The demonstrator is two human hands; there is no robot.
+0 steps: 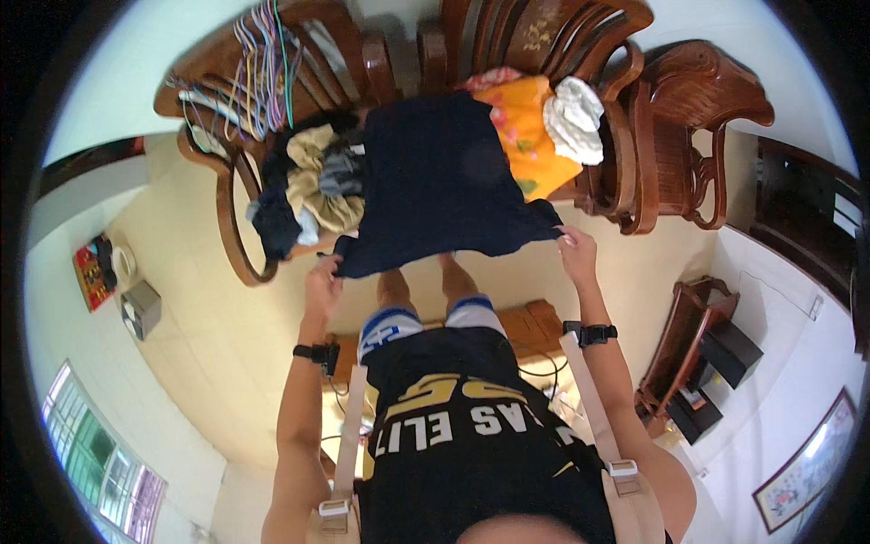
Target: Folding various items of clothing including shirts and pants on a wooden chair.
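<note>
A dark navy cloth garment (438, 177) is spread out before me, its far part over the wooden seat and its near edge stretched between my hands. My left hand (323, 282) pinches the corner at the left, and my right hand (576, 251) pinches the corner at the right. Left of the garment lies a heap of crumpled clothes (316, 183) in tan, grey and black. To its right, an orange flowered cloth (537, 146) lies flat, with a bunched white cloth (574, 122) on top. What is under the garment is hidden.
Several plastic and wire hangers (262, 75) hang over the backrest of the carved wooden bench (340, 47) at the upper left. A wooden armchair (686, 129) stands at the right. Behind my legs is a low wooden table (537, 326) with cables.
</note>
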